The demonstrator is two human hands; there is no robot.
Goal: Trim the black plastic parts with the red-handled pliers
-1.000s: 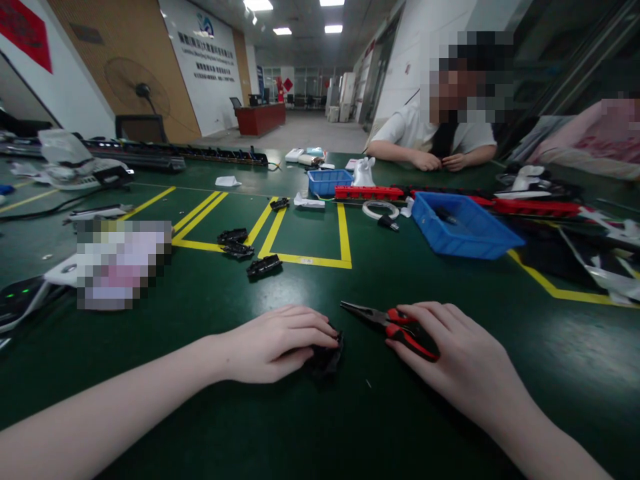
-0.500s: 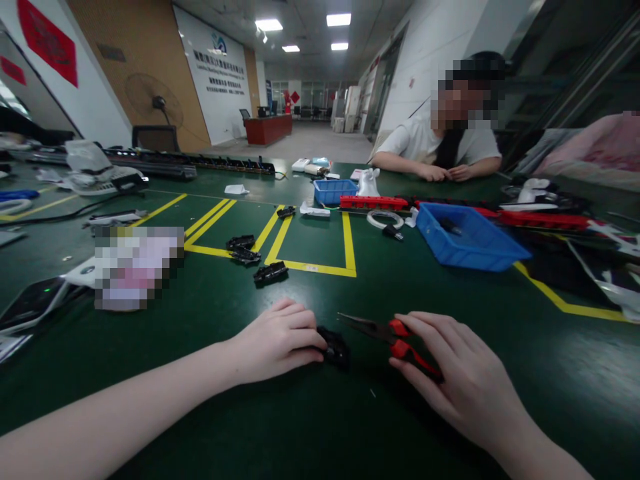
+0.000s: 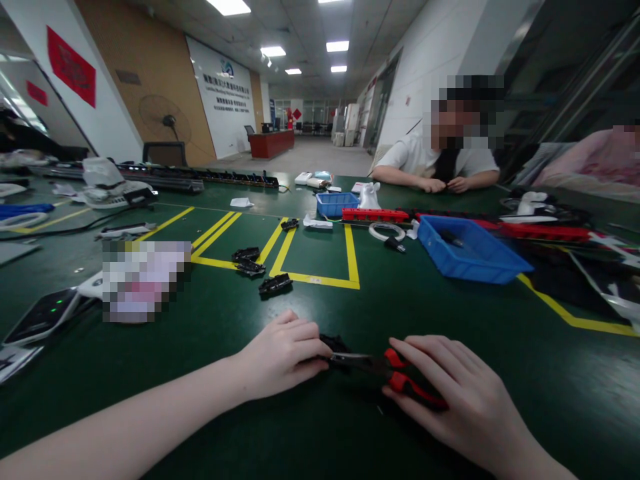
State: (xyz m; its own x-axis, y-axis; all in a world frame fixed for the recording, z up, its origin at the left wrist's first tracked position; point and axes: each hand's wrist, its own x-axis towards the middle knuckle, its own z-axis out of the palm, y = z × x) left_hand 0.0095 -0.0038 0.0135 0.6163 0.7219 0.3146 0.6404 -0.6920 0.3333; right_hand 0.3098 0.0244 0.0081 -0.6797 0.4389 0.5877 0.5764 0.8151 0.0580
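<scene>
Low over the green table, my left hand (image 3: 290, 353) grips a small black plastic part (image 3: 336, 343) between thumb and fingers; much of it lies behind the fingers. My right hand (image 3: 457, 387) is wrapped around the red handles of long-nose pliers (image 3: 367, 362). The pliers point left, and their tip reaches the near side of the black part, beside my left fingertips. Whether the jaws bite on anything cannot be made out. Beyond my left hand lie several similar black parts (image 3: 275, 285) near the yellow tape.
A blue bin (image 3: 473, 257) stands at the right, with a smaller blue tray (image 3: 337, 202) farther back. Red strips (image 3: 375, 214) and a coiled white cable (image 3: 386, 231) lie between them. A phone-like device (image 3: 43, 317) is at left. Across the table sits a person (image 3: 440, 157).
The pliers have moved left and down, from apart to the black part held in my left hand. The view has tilted up slightly, and the part sits turned differently.
</scene>
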